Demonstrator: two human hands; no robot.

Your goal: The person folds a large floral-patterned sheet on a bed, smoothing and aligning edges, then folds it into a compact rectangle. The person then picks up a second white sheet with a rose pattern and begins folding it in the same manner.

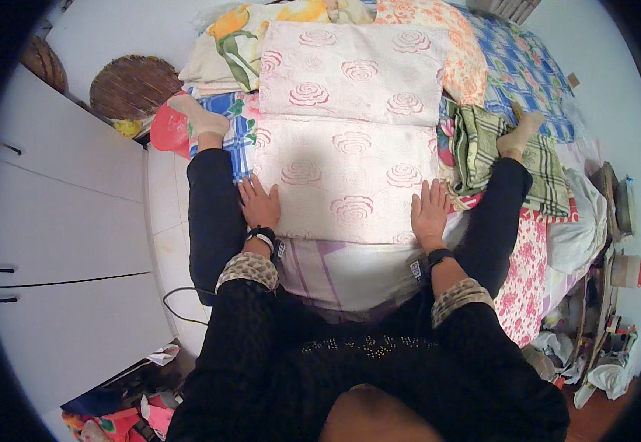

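Note:
A pale pink cloth with a rose pattern (342,173) lies spread flat on the bed between my outstretched legs. My left hand (260,204) rests flat on its near left corner, fingers apart. On its near right edge lies my right hand (429,210), palm down and fingers spread. Neither hand holds anything. A second rose-patterned cloth (353,74) lies just beyond the first one. Under the near edge a white cloth with purple stripes (335,269) shows.
A green plaid cloth (482,140) is bunched by my right leg. Floral bedding (246,33) and an orange-patterned cloth (460,51) lie at the far end. White cupboards (70,221) stand to the left, with a round woven mat (132,85) behind. Clutter fills the floor at right.

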